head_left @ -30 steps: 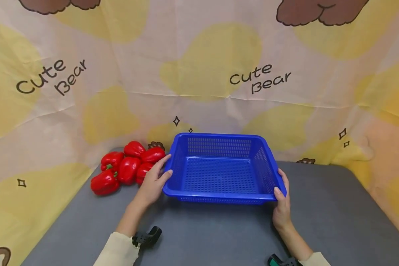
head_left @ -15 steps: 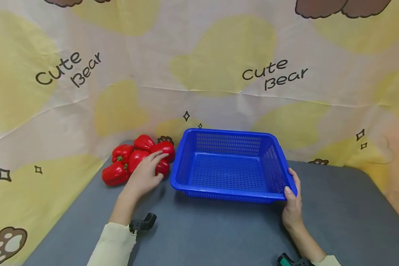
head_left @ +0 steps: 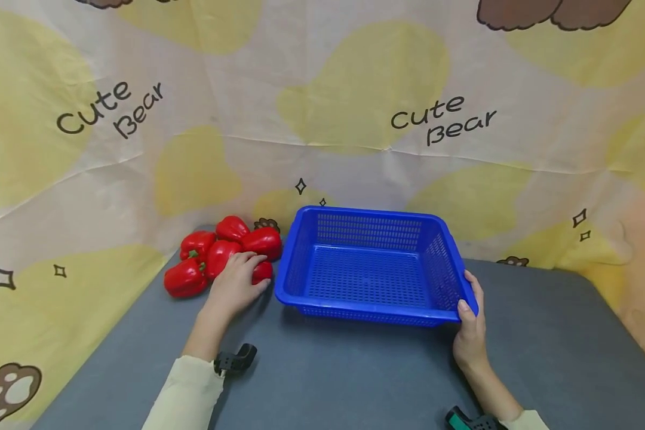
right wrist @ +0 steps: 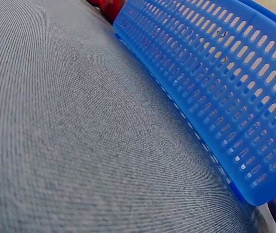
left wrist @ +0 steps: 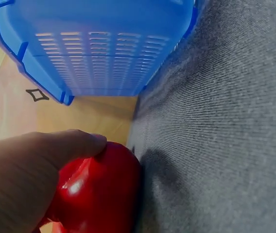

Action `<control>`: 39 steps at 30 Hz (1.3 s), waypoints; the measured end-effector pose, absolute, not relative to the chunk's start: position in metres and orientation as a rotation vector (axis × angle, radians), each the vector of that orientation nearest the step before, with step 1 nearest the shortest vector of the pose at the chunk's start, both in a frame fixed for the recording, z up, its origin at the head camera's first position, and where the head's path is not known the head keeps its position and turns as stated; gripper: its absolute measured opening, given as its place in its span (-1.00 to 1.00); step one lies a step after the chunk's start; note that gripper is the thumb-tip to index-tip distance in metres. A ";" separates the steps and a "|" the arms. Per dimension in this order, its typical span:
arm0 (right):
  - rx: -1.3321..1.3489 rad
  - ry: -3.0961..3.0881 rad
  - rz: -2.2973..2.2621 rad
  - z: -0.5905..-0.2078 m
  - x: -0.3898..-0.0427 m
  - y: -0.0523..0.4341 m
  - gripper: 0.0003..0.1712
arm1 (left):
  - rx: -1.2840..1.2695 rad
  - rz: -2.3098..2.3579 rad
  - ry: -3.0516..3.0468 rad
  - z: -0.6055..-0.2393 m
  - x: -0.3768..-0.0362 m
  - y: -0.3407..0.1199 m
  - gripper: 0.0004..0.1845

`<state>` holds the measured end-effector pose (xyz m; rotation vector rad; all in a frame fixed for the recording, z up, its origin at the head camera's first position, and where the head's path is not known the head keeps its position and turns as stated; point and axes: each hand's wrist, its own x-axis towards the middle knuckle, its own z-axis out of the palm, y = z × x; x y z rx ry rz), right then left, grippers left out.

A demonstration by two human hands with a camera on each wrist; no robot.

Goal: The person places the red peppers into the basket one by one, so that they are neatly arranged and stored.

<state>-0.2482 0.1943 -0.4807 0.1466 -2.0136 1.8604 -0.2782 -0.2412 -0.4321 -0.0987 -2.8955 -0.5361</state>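
Observation:
My left hand (head_left: pixel 235 282) is over the red bell pepper (head_left: pixel 262 273) at the near right of a group, its fingers across the top and thumb on the near side. In the left wrist view the thumb presses on that glossy pepper (left wrist: pixel 108 187); the other fingers are hidden. A blue plastic basket (head_left: pixel 362 312) with slotted walls stands on the table to the right of the peppers. At its near right corner my right hand (head_left: pixel 471 334) grips the rim, thumb on top and fingers along the outside. The right wrist view shows mostly the basket's slotted side (right wrist: pixel 206 87).
Several more red bell peppers (head_left: pixel 185 279) lie close together at the back left of the grey table (head_left: pixel 344 382). A patterned cloth (head_left: pixel 322 89) hangs right behind the basket and peppers.
My left hand has let go of the basket's left rim and moved left onto a pepper, its fingers closing over it. My right hand has kept its grip on the basket.

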 end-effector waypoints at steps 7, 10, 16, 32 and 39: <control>0.134 -2.041 1.840 -0.478 -0.250 0.194 -0.31 | -0.073 -0.522 -2.898 -0.431 -0.280 -0.241 -0.27; 0.128 -2.033 1.843 -0.476 -0.250 0.194 -0.31 | -0.100 -0.501 -2.874 -0.435 -0.283 -0.238 -0.21; 0.142 -2.005 1.836 -0.474 -0.251 0.196 -0.31 | -0.071 -0.500 -2.814 -0.441 -0.288 -0.234 -0.19; 0.137 -2.085 1.788 -0.480 -0.248 0.196 -0.32 | 0.114 -0.870 -2.823 -0.438 -0.284 -0.241 -0.23; 0.128 -2.106 1.772 -0.481 -0.246 0.195 -0.33 | 0.189 -1.044 -2.765 -0.431 -0.281 -0.240 -0.17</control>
